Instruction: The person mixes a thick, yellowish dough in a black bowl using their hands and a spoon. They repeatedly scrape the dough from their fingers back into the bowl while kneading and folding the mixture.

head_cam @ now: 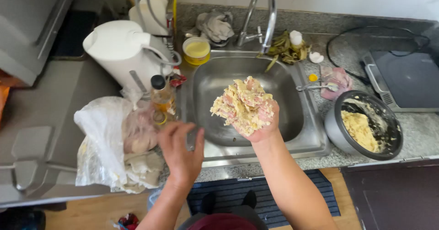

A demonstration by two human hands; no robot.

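presently we find the right hand (261, 120) raised palm-up over the sink (302, 134), cupped under a heaped clump of yellowish crumbly food (241, 104) that it bears rather than grips, the fingers curled loosely around its lower edge. the left hand (181, 151) is released, fingers spread and holding nothing, hovering at the sink's front-left corner, just beside a plastic bag (98, 138) with pale contents. the clump sits above the middle of the basin, clear of the steel. in our judgement the chief risk is shedding: the mass is loose and overhangs the palm on the far side, so any tilt of the wrist or jolt would drop crumbs or the whole heap into the basin. a second risk is the free hand knocking the small oil bottle (162, 97) that stands upright near it, between the bag and the sink. as to attitude, the clump has no true front; its long axis runs roughly from lower right to upper left in the view, along the palm and away from the forearm. further out we note a white kettle (123, 51), a tap (265, 10) and a grey pot (336, 134) holding more of the same yellowish food at the right.
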